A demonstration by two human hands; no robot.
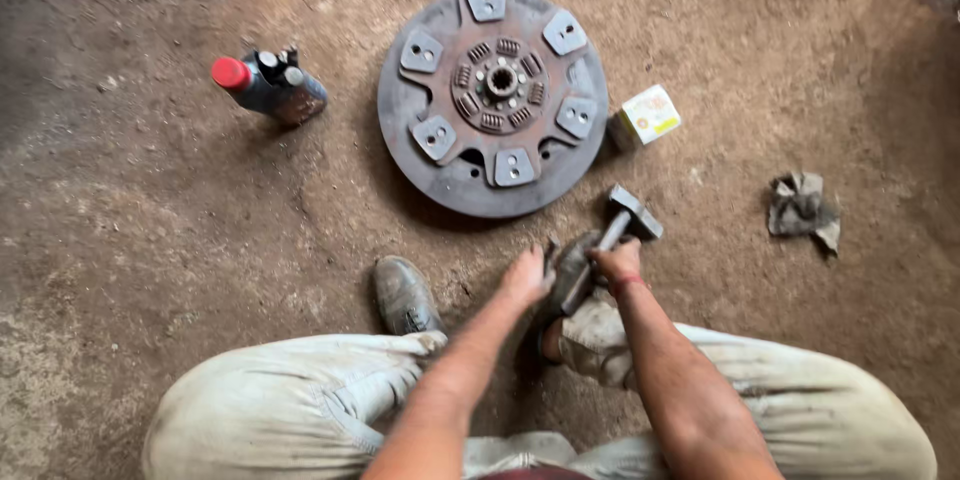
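Hands: two, both the person's own, reaching down between the knees to the dirt floor (150, 240).
Hammer: one (615, 230), with a metal head and a short handle.
Clutch disc: one (492, 98), round and rusty, lying flat, with six pale friction pads around a splined hub.
Bottle: one (268, 85), dark with a red cap, standing left of the disc.
Small box: one (650, 114), white and yellow, just beside the disc's right edge.
Rag: one (803, 208), crumpled, well apart to the right.
Shoes: two in view, one (405, 295) left of the hands, the other (570, 265) under them.
Hammer axis: the handle runs on a slant from lower left to upper right; the head is at the far, upper-right end, pointing away from the person.
Right hand: (618, 260) fingers wrapped shut around the handle near its lower part.
Left hand: (527, 275) fingers curled downward against the shoe or floor; whether it grips anything I cannot tell.
Hammer to hand: the head sticks out above and right of the right fist, close to the ground, below the disc's lower right rim.
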